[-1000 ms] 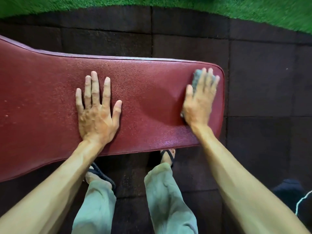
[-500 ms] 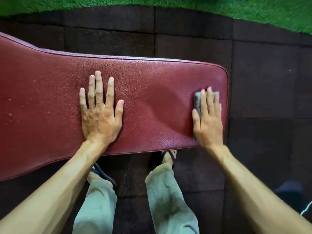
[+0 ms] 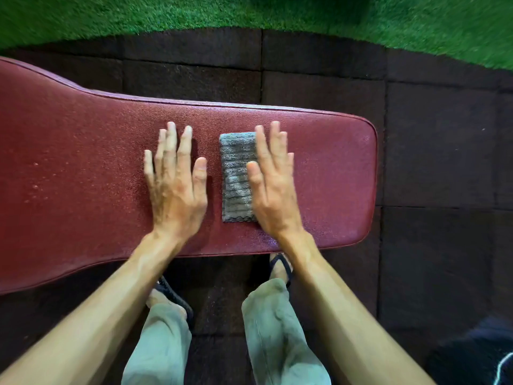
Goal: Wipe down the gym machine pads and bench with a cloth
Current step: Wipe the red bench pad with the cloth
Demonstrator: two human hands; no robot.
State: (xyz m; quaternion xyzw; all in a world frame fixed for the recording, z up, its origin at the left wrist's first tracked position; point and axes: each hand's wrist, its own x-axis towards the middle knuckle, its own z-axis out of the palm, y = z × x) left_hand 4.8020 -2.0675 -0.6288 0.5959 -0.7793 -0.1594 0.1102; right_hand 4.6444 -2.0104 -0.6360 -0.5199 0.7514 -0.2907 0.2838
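The soft, limp cloth (image 3: 237, 173) was pressed flat by the right hand (image 3: 273, 187), seemingly unclenched; the left hand (image 3: 176, 184) lay flat on the bench (image 3: 83, 168).

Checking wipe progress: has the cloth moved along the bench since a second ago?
Yes. The cloth, under the right hand, slid from the bench end toward the left hand.

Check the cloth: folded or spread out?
Folded: the cloth lies as a narrow, thick rectangle on the bench, its right edge under the right hand.
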